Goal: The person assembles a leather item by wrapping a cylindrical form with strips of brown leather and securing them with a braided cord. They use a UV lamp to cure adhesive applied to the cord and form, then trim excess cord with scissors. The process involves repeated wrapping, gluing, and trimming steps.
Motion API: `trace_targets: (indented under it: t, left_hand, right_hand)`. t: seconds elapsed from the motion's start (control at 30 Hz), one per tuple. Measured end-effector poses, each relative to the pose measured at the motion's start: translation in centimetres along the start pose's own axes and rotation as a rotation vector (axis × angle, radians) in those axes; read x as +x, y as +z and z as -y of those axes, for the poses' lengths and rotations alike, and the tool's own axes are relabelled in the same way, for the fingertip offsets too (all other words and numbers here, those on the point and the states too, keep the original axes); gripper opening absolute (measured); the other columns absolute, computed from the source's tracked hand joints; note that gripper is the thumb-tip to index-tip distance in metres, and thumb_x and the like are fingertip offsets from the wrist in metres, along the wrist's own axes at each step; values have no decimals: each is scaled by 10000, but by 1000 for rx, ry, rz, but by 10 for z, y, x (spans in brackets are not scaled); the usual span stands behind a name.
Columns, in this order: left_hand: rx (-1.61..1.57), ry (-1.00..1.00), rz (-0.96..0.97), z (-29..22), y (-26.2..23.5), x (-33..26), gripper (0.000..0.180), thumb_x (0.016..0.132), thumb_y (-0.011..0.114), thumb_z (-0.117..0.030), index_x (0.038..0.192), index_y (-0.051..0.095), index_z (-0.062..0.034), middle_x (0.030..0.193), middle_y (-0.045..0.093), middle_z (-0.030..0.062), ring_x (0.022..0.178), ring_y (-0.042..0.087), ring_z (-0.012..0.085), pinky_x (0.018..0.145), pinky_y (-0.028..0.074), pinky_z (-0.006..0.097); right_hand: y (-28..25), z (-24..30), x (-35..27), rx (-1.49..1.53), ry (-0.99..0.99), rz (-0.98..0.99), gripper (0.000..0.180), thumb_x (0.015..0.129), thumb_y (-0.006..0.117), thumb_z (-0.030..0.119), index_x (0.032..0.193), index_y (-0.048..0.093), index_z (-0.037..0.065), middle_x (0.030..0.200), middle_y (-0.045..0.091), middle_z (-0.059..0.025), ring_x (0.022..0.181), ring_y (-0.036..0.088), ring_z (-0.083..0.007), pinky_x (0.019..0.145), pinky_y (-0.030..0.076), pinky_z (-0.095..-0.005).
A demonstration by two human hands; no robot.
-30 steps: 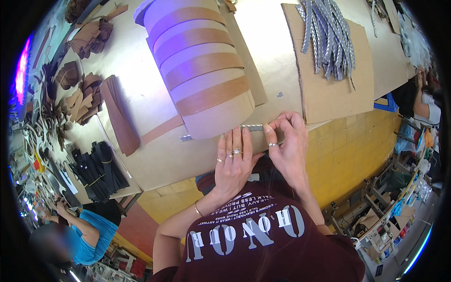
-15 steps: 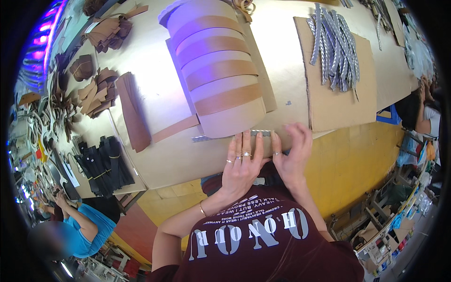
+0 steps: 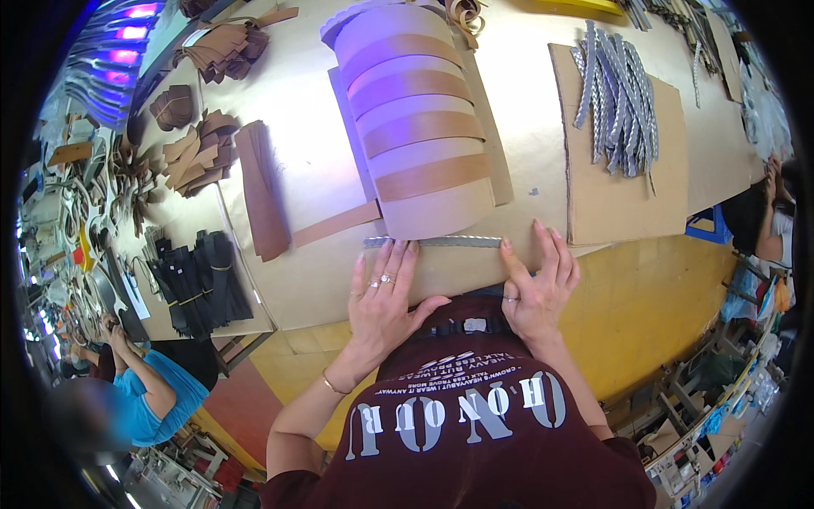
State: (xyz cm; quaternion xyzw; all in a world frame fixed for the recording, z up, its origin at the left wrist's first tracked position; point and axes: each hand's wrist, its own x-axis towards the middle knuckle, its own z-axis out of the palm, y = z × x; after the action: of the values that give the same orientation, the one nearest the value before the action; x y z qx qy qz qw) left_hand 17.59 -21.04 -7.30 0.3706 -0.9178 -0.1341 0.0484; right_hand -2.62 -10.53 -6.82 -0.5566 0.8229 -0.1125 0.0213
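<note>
2 bare hands lie spread on a gold-toned, flat desk. The left hand, fingers straight and thumb wide, presses its fingertips on a thin silver-grey strip with a braided edge. The right hand, fingers fanned, puts 1 fingertip at the strip's right end; neither grips it. Just beyond the hands is a large beige cylinder with 4 tan bands; whether the strip touches it, I cannot tell. Farther right, silver braided strips lie on brown cardboard. Lifted fingertips could let the strip curl; uneven pressure could skew it.
</note>
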Motion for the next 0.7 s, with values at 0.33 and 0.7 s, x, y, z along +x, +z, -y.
trace_targets:
  t: [0.33, 0.7]
  left_hand:
    - [48, 90, -311, -16, 3, 18, 493, 762, 773, -271, 1179, 637, -45, 1288, 597, 100, 1101, 575, 235, 949, 368, 408]
    - [-152, 232, -196, -56, 15, 64, 276, 814, 711, -188, 1037, 659, -34, 1172, 624, 122, 1006, 587, 284, 851, 457, 410]
  right_hand:
    - [2, -22, 1, 214, 74, -228, 389, 719, 622, 57, 1085, 699, 167, 1284, 541, -101, 1200, 469, -306, 1005, 324, -427]
    - [-17, -41, 3, 469, 230, -337, 269, 769, 624, -46, 1009, 676, 62, 1105, 598, -91, 1076, 526, -286, 925, 408, -395]
